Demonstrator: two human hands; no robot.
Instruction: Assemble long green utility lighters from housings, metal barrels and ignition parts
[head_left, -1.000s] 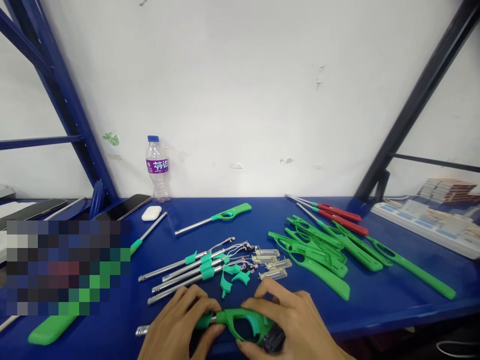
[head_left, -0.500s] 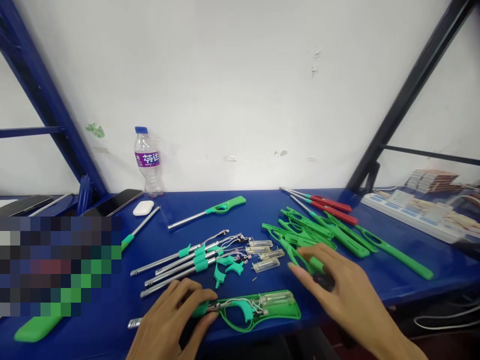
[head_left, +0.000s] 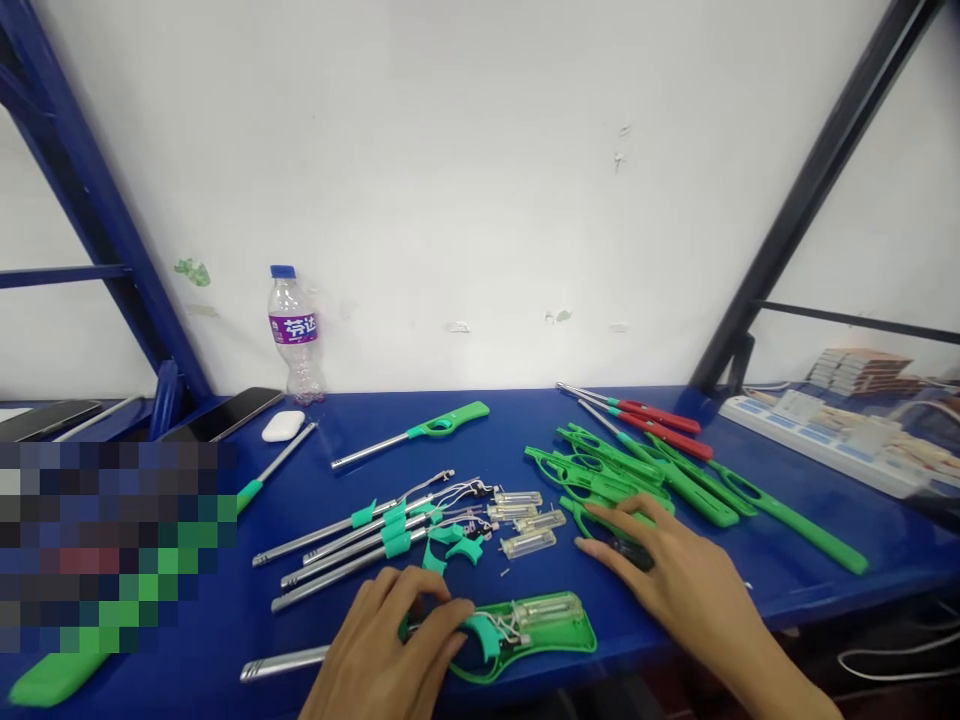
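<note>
Green plastic lighter lies uncovered at bottom centre, the left hand pinching its neck, presumably to keep wires and tank settled. Right of centre, the right hand curls round a cover; whether gripping, I cannot tell.

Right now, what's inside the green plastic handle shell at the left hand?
The shell holds a clear plastic tank, curved teal trigger and white wires; the left hand hides most of its narrow end.
</note>
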